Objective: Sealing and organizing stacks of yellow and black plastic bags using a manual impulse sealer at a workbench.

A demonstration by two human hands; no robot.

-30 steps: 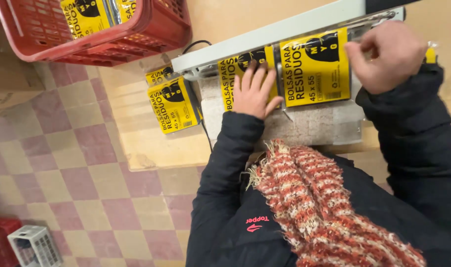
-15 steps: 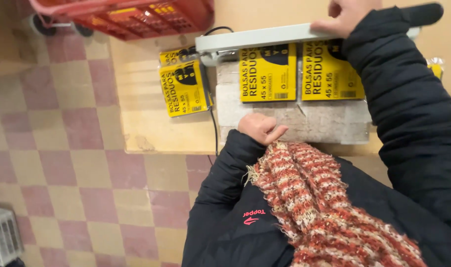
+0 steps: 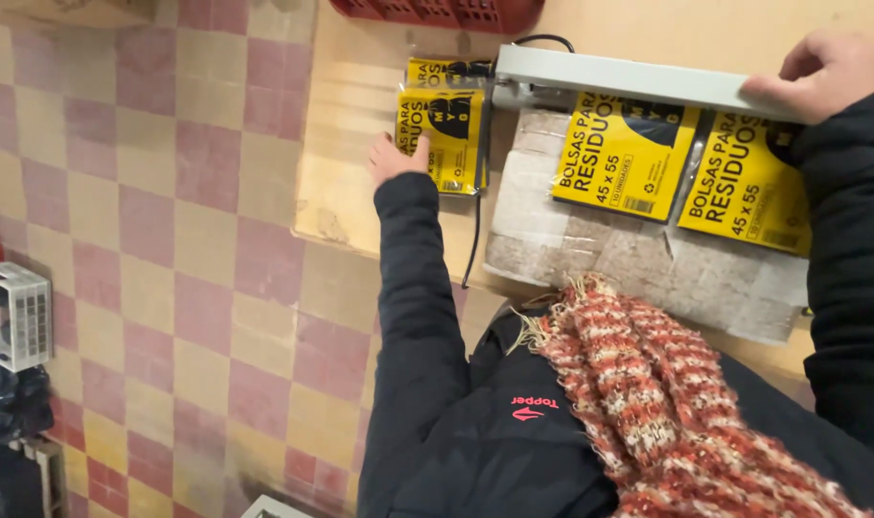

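Your left hand [image 3: 396,158] lies at the desk's [image 3: 346,192] left part, fingers loosely curled, its tips touching the left edge of the small yellow pack [image 3: 443,139]. It has no grip on the pack; the fingers rest against it rather than close round it. That pack sits flat near the far left corner of the desk, on top of a second yellow pack [image 3: 437,70] that peeks out beyond it. Its long axis runs away from you, toward the far edge, so its long left side faces your fingertips.

Your right hand [image 3: 825,75] is well apart, over at the far right, pressing down on the grey sealer bar [image 3: 629,77] with fingers laid flat along its top. Under that bar two larger yellow packs [image 3: 624,153] [image 3: 748,182] lie side by side on a pale slab [image 3: 590,240], their far ends tucked beneath it.

So the left hand is by far the nearer one to the small pack, which lies just to its right. A black cable [image 3: 477,221] runs down the desk between that pack and the slab.
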